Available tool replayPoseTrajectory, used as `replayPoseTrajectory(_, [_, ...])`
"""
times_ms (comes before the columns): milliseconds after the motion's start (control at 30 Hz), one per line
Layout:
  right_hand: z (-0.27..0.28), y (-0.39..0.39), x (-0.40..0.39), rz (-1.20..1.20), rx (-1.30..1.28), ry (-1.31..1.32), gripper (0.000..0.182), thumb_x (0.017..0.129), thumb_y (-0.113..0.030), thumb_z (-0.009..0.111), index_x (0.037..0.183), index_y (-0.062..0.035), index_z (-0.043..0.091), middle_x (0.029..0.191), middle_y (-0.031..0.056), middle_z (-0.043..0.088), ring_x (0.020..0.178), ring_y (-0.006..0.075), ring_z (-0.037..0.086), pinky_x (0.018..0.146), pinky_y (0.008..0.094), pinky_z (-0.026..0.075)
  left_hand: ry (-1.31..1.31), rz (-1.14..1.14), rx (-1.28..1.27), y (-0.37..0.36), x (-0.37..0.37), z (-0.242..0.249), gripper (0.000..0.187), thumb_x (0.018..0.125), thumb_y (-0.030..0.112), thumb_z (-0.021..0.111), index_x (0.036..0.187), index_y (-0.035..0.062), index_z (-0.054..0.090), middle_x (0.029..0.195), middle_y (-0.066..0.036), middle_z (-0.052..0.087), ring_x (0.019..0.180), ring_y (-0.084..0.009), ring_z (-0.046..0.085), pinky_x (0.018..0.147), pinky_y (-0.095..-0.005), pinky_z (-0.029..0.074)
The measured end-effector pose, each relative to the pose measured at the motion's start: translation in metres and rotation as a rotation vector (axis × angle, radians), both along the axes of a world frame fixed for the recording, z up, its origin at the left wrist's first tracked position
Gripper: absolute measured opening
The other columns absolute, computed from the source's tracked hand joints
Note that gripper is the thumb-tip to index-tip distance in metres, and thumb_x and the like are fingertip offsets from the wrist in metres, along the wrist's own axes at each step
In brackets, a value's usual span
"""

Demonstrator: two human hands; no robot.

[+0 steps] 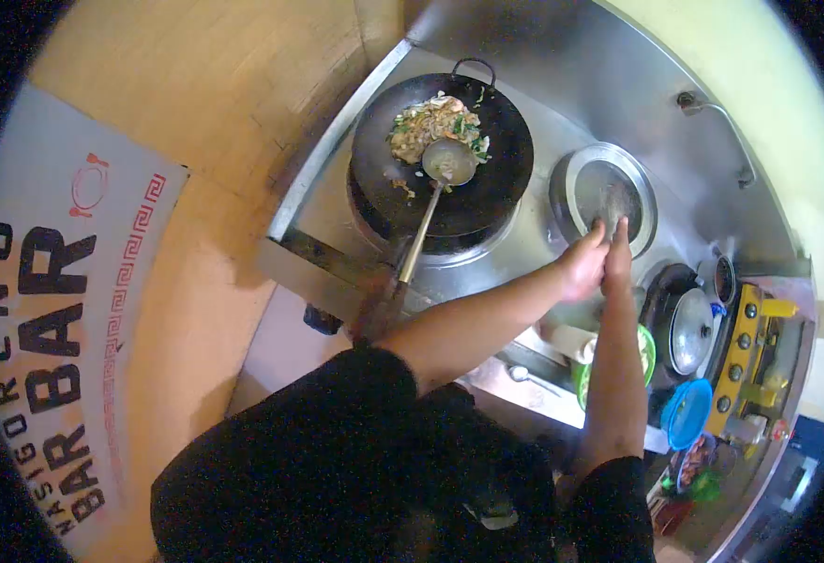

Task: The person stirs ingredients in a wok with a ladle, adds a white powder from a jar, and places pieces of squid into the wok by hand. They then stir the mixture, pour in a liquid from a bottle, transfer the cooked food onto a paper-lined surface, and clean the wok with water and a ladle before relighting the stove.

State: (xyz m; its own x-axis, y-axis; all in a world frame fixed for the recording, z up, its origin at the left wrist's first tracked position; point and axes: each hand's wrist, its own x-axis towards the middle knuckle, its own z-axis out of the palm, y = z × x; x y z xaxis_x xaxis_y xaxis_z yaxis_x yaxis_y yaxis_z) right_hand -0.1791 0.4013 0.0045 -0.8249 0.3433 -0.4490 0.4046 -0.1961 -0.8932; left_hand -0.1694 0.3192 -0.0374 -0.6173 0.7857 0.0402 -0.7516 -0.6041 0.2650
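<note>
My left hand (582, 266) and my right hand (616, 258) meet over the near side of a round metal pot (651, 204), fingers pressed together and pointing away from me. A pale, see-through streak (615, 200) shows just past the fingertips; I cannot tell what it is. To the left, a black wok (501, 192) sits on the stove with fried food (435, 122) in it, noodle-like with green leaves and pale pieces. A ladle (417, 246) rests in the wok, its bowl against the food and its long handle leaning over the near rim, with neither hand on it.
A tap (719, 117) juts from the steel splashback. Right of my arms are a green basket (652, 361), a lidded pan (689, 333), a blue bowl (688, 414) and a yellow-fronted stove (736, 352). A spoon (520, 373) lies on the counter; a lettered banner (65, 281) hangs left.
</note>
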Motion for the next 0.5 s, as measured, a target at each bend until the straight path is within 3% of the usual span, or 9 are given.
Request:
replayPoseTrajectory(33, [-0.004, -0.003, 0.006, -0.01, -0.001, 0.003, 0.061, 0.095, -0.046, 0.041, 0.127, 0.0049, 0.047, 0.121, 0.0243, 0.054, 0.115, 0.0329, 0.049, 0.1, 0.0418, 0.034, -0.033, 0.031, -0.198, -0.033, 0.022, 0.025, 0.082, 0.09, 0.065, 0.034, 0.142, 0.0018, 0.03, 0.146, -0.017, 0.032, 0.137, -0.0238, 0.025, 0.111, -0.0379, 0.023])
replayPoseTrajectory(100, [-0.036, 0.001, 0.019, 0.332, 1.271, 0.071, 0.056, 0.091, -0.036, 0.051, 0.128, 0.0063, 0.045, 0.122, 0.0301, 0.051, 0.117, 0.0411, 0.046, 0.1, 0.0465, 0.036, 0.214, 0.112, -0.598, -0.101, 0.063, 0.04, 0.07, 0.096, 0.054, 0.03, 0.141, -0.0001, 0.03, 0.147, -0.019, 0.03, 0.14, -0.0229, 0.02, 0.114, -0.0356, 0.018])
replayPoseTrajectory(133, [-0.058, -0.002, 0.021, 0.318, 1.26, 0.32, 0.053, 0.087, -0.026, 0.057, 0.127, 0.0065, 0.045, 0.128, 0.0328, 0.045, 0.121, 0.0469, 0.041, 0.101, 0.0502, 0.035, 0.498, 0.165, -0.78, -0.134, 0.077, 0.035, 0.065, 0.099, 0.048, 0.028, 0.141, -0.0001, 0.031, 0.148, -0.018, 0.029, 0.141, -0.0225, 0.018, 0.114, -0.0346, 0.015])
replayPoseTrajectory(200, [-0.066, -0.024, 0.023, 0.384, 1.389, 0.176, 0.05, 0.086, -0.02, 0.056, 0.128, 0.0045, 0.045, 0.134, 0.0311, 0.04, 0.125, 0.0445, 0.038, 0.104, 0.0492, 0.033, 0.759, 0.034, -0.773, -0.206, 0.092, 0.045, 0.054, 0.102, 0.039, 0.027, 0.136, -0.0004, 0.04, 0.147, -0.016, 0.031, 0.139, -0.0223, 0.024, 0.113, -0.0332, 0.019])
replayPoseTrajectory(233, [-0.079, -0.018, 0.012, 0.419, 1.515, 0.202, 0.049, 0.082, -0.013, 0.054, 0.127, 0.0047, 0.046, 0.136, 0.0287, 0.038, 0.128, 0.0427, 0.036, 0.105, 0.0463, 0.032, 0.546, 0.017, -0.814, -0.227, 0.107, 0.064, 0.05, 0.1, 0.036, 0.036, 0.13, -0.0026, 0.047, 0.14, -0.016, 0.042, 0.134, -0.0222, 0.034, 0.111, -0.0317, 0.025])
replayPoseTrajectory(333, [-0.077, 0.014, -0.025, 0.392, 1.651, 0.25, 0.054, 0.074, -0.004, 0.052, 0.127, -0.005, 0.051, 0.128, 0.0261, 0.048, 0.108, 0.0409, 0.055, 0.094, 0.0451, 0.045, 0.575, 0.012, -0.828, -0.263, 0.135, 0.075, 0.047, 0.099, 0.034, 0.039, 0.129, 0.0003, 0.051, 0.135, -0.014, 0.049, 0.128, -0.0204, 0.042, 0.108, -0.0314, 0.029])
replayPoseTrajectory(367, [-0.035, 0.002, -0.021, 0.287, 1.431, 0.102, 0.05, 0.072, -0.008, 0.058, 0.122, -0.0066, 0.056, 0.114, 0.0224, 0.059, 0.096, 0.0384, 0.061, 0.087, 0.0444, 0.049, 0.39, -0.031, -0.824, -0.266, 0.14, 0.077, 0.045, 0.099, 0.034, 0.04, 0.128, 0.0023, 0.053, 0.134, -0.014, 0.05, 0.125, -0.0196, 0.045, 0.107, -0.0316, 0.03])
replayPoseTrajectory(467, [-0.022, 0.037, -0.041, 0.274, 1.522, 0.015, 0.043, 0.073, -0.014, 0.066, 0.115, -0.0063, 0.061, 0.095, 0.0185, 0.066, 0.081, 0.0354, 0.066, 0.074, 0.0402, 0.054, 0.338, -0.107, -0.856, -0.265, 0.14, 0.075, 0.045, 0.099, 0.036, 0.04, 0.128, 0.0053, 0.053, 0.134, -0.012, 0.051, 0.124, -0.0182, 0.046, 0.105, -0.0317, 0.032])
replayPoseTrajectory(500, [-0.047, 0.067, -0.061, 0.229, 1.216, 0.017, 0.042, 0.073, -0.018, 0.07, 0.113, -0.0065, 0.062, 0.086, 0.0153, 0.066, 0.072, 0.0324, 0.065, 0.066, 0.0392, 0.053, 0.318, -0.125, -0.87, -0.261, 0.139, 0.072, 0.045, 0.099, 0.037, 0.04, 0.129, 0.0063, 0.054, 0.133, -0.012, 0.051, 0.123, -0.0178, 0.046, 0.104, -0.0318, 0.033])
